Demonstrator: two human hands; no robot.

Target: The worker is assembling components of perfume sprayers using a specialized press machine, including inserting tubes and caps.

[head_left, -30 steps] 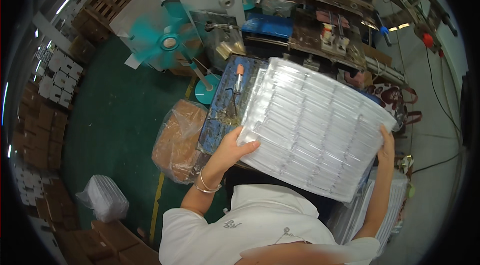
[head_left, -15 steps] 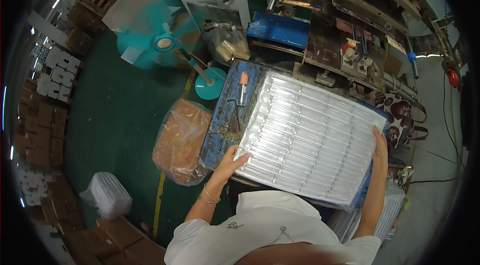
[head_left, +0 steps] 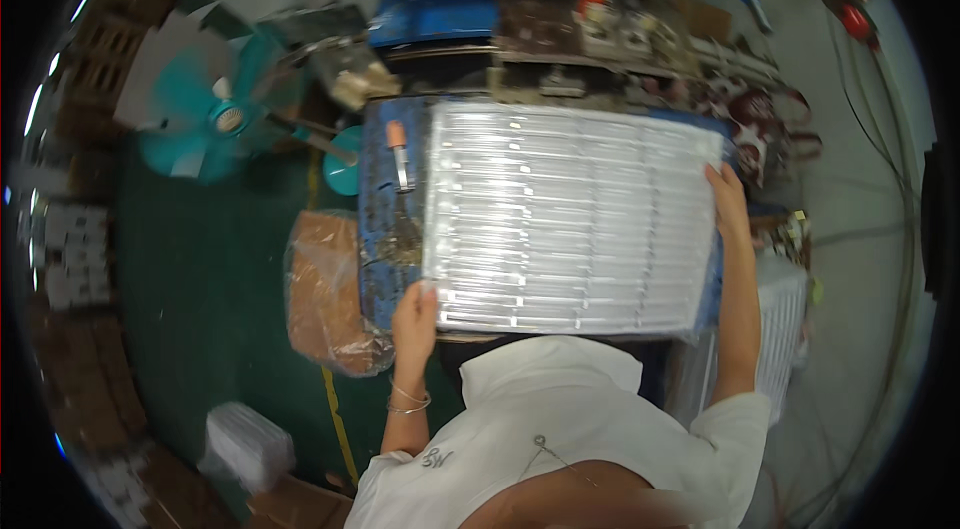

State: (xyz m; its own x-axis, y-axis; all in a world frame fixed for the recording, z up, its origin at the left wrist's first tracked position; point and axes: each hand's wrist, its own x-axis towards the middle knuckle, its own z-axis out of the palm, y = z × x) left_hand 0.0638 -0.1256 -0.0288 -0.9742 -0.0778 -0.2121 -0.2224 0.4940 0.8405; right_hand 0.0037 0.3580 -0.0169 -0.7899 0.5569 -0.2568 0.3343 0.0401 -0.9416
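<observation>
A wide clear plastic tray (head_left: 570,219) with rows of long ribbed slots lies flat on a blue worktable (head_left: 378,219). It may be a stack of trays; the blur hides this. My left hand (head_left: 414,324) grips its near left corner, thumb along the edge. My right hand (head_left: 729,197) holds the right edge, toward the far corner, with the fingers partly hidden. To the left of the tray, on the worn blue surface, lies a tool with an orange handle and a metal shaft (head_left: 399,157).
Behind the table stands a machine with a blue panel (head_left: 435,14). A teal fan (head_left: 228,116) is at the far left. A bagged brown carton (head_left: 325,289) sits on the floor beside the table. More wrapped clear trays (head_left: 780,329) stand at my right. A patterned bag (head_left: 755,124) hangs behind them.
My view has turned, so the table and tray now look square to me and further left. Both hands stay on the tray, which keeps roughly the same place on the table.
</observation>
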